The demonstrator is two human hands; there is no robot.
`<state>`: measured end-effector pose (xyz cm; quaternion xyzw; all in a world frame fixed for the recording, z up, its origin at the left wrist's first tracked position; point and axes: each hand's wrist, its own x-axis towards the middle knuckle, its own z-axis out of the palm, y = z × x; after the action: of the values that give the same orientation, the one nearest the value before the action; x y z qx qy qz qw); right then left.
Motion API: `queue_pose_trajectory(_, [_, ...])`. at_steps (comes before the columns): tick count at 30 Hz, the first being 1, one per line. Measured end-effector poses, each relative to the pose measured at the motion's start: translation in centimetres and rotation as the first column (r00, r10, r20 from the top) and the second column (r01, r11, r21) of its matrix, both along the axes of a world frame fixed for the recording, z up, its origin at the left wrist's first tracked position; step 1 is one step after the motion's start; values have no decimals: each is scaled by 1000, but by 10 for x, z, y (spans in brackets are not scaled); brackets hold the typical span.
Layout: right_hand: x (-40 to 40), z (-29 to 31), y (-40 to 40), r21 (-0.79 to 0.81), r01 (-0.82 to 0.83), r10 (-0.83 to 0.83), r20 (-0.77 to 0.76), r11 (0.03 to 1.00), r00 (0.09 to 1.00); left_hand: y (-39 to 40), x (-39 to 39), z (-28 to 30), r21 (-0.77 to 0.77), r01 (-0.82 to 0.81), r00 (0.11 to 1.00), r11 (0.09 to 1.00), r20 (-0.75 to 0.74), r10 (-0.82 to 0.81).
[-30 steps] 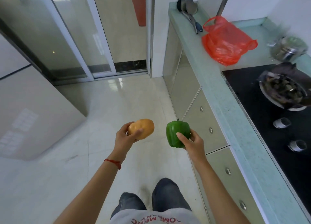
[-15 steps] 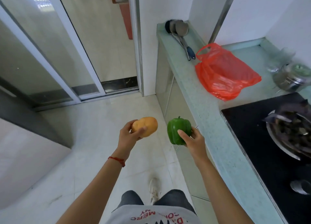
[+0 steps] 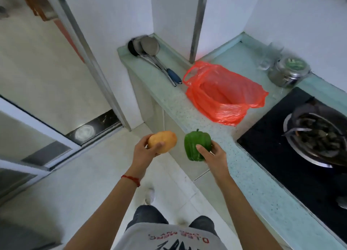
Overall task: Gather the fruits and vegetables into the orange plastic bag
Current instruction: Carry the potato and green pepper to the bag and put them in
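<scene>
Counter [image 3: 187, 107]: pale green, running along the person's right, with a black hob [image 3: 277, 155] set into it.
Orange plastic bag [image 3: 223, 93]: lying on the counter, mouth open towards the person, well beyond both hands.
Ladles [image 3: 148, 48]: at the counter's far end, just left of the bag.
Green pepper [image 3: 195, 144]: stem up, over the counter's edge, right hand [image 3: 212, 154] curled around its near side, thumb across the front.
Potato [image 3: 165, 140]: over the floor, just left of the pepper, held by the left hand [image 3: 144, 152], fingers wrapped from below and thumb on top.
</scene>
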<state>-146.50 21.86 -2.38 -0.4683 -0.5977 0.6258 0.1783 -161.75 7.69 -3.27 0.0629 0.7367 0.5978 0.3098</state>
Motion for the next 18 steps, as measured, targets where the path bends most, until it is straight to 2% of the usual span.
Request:
queue_pose_trajectory(5, [-15, 5, 1, -19, 266, -265, 34, 964, 964, 49, -51, 6, -26, 299, 952, 954, -67, -300])
queue_pose_trajectory(9, [-26, 11, -1, -18, 402, -402, 17, 915, 915, 82, -74, 15, -2, 454, 891, 891, -25, -454])
queue_pose_trajectory(18, [-37, 38, 26, 22, 546, -543, -76, 837, 836, 141, -91, 29, 80, 532, 847, 843, -42, -530])
